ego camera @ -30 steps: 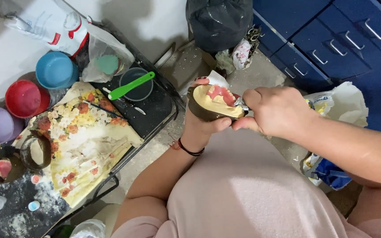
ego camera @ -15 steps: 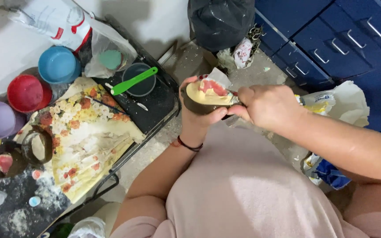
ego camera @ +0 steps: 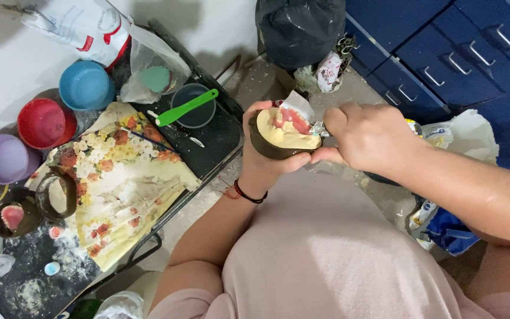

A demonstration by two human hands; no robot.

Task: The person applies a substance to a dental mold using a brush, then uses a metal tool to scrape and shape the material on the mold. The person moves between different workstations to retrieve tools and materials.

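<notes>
Dental flask half (ego camera: 284, 139), dark round shell filled with cream plaster, pink denture base set in it: held in the air over the lap, between the black tray and the blue drawers, not resting on anything. Left hand (ego camera: 267, 162) cups it from below, fingers curled up around the shell, thumb side on the near rim; grip clamped on the flask. Plaster face is tilted up toward the camera, probably so the pink part stays in sight while worked. Right hand (ego camera: 370, 139) comes in from the right, grip pinched on a small tool; only a bit of shiny metal shows at the fingertips, against the plaster edge beside the pink, tool type not readable. Holding it close to the body likely gives a steady brace for fine work.

On the black tray (ego camera: 219, 142) to the left: clear cup (ego camera: 193, 109) with a green spatula (ego camera: 185, 108) laid across it, handy but clear of the hands. Floral cloth (ego camera: 119, 183) covers the lower tray, likely to catch the plaster dust seen on it. Blue (ego camera: 85, 85), red (ego camera: 43, 123) and purple (ego camera: 6, 158) bowls sit in a row at the far left, well apart. Another dark flask half (ego camera: 13, 217) with pink inside sits at the lower left.
</notes>
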